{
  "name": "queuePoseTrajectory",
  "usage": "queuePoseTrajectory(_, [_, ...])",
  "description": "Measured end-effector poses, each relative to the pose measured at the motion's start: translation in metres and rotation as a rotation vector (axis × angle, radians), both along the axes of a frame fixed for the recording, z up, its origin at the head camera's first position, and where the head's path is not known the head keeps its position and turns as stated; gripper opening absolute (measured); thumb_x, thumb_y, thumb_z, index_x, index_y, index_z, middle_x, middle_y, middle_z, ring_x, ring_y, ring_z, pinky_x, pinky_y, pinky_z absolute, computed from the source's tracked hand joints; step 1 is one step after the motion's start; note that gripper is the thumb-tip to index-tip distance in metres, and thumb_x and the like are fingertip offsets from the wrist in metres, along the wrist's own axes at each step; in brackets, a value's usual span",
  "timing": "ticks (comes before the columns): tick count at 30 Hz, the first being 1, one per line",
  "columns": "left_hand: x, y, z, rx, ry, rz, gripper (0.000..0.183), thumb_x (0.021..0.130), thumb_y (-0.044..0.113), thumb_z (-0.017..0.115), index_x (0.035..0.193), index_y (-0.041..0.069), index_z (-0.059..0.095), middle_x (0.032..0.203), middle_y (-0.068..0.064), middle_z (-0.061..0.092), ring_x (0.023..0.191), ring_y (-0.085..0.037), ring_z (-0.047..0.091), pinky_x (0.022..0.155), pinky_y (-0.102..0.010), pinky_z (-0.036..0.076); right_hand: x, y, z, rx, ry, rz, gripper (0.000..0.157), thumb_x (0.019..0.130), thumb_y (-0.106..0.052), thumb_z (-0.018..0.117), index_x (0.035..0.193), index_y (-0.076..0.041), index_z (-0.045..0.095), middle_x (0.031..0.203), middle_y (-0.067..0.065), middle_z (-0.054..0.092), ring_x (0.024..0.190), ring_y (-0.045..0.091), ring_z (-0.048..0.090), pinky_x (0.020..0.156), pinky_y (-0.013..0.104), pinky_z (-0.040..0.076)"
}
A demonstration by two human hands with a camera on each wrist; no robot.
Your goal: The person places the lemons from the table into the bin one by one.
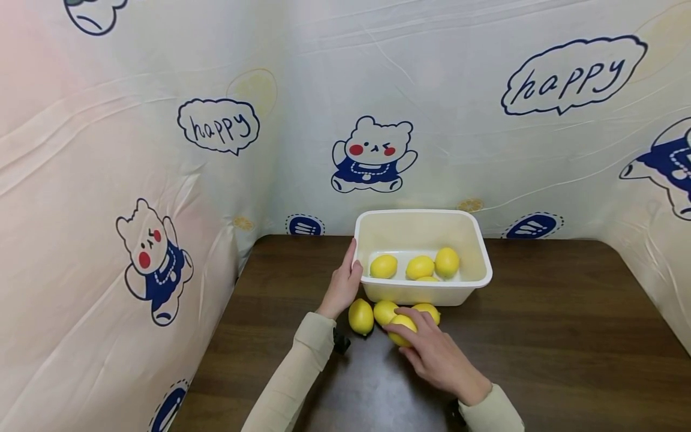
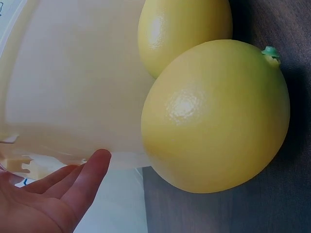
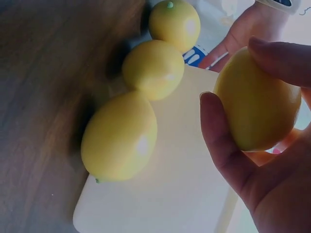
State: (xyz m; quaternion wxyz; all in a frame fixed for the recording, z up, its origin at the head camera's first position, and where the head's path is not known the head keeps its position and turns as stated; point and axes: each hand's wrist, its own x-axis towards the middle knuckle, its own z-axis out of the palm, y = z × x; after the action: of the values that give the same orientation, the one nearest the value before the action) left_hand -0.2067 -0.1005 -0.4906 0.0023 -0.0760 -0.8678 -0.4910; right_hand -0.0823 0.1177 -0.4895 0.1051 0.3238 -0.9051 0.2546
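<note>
A yellow lemon point(image 1: 403, 331) is pinched between the thumb and fingers of my right hand point(image 1: 439, 357), raised in front of a white plastic bin point(image 1: 415, 292). The right wrist view shows the held lemon point(image 3: 257, 102) close up. My left hand point(image 1: 342, 285) rests against the bin's left side; in the left wrist view its fingers point(image 2: 92, 179) lie fairly straight along the wall. Three lemons stand in a row on the table before the bin: a left one point(image 1: 361, 317), a middle one point(image 1: 385, 312) and a right one point(image 1: 427, 312), partly behind my right hand. Several lemons point(image 1: 420, 267) lie inside the bin.
The dark wooden table point(image 1: 540, 336) extends to both sides of the bin. A pale cloth point(image 1: 302, 90) with printed bears and "happy" bubbles hangs behind the table and along its sides. The bin stands near the table's back edge.
</note>
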Motion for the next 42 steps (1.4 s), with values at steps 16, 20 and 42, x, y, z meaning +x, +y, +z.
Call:
queuePoseTrajectory(16, [0.0,0.001,0.002,0.0,-0.021,-0.005,0.057,0.103,0.029,0.03,0.156,0.035,0.009,0.159,0.0,0.029,0.132,-0.025,0.048,0.109,-0.047,0.038,-0.007,0.006,0.01,-0.035,0.136,0.004,0.055,0.079,-0.012,0.077,0.129,-0.026,0.059,0.137,0.006,0.051,0.118,0.022,0.048,0.067,0.034,0.054])
queuePoseTrajectory(20, [0.0,0.002,0.003,-0.009,-0.017,-0.002,0.057,0.102,0.032,0.029,0.155,0.037,0.009,0.159,0.001,0.029,0.133,-0.025,0.047,0.109,-0.047,0.038,-0.009,0.007,0.013,-0.042,0.142,0.002,0.055,0.079,-0.012,0.077,0.13,-0.024,0.058,0.137,0.004,0.05,0.116,0.021,0.049,0.073,0.037,0.054])
queuePoseTrajectory(42, [0.0,0.001,0.001,0.002,0.018,0.005,0.056,0.103,0.028,0.031,0.156,0.033,0.011,0.158,-0.002,0.031,0.121,-0.025,0.055,0.107,-0.047,0.041,-0.017,0.018,0.028,-0.072,0.207,-0.024,0.057,0.076,-0.01,0.08,0.128,-0.023,0.059,0.137,0.007,0.051,0.118,0.026,0.05,0.076,0.041,0.054])
